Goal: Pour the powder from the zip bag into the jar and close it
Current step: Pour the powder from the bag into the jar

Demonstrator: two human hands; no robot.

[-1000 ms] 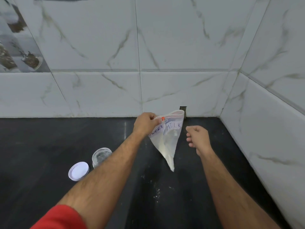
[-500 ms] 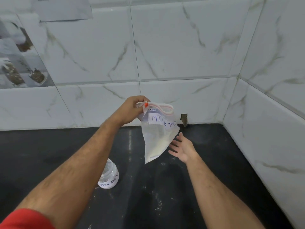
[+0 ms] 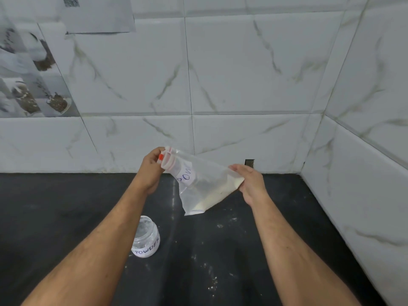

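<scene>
From the head view, my left hand (image 3: pixel 152 166) pinches the zip bag (image 3: pixel 199 184) at its red-zippered mouth, and my right hand (image 3: pixel 249 182) grips the bottom corner where the powder (image 3: pixel 217 196) has gathered. The bag's long axis slants from upper left to lower right. The open jar (image 3: pixel 146 238) stands on the black counter (image 3: pixel 220 261) below my left hand, so the mouth end is nearer to it.

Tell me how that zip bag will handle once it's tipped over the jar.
The zip bag looks floppy: its film sags between both hands. Powder sits along one edge, so it would probably slide suddenly. It seems light.
</scene>
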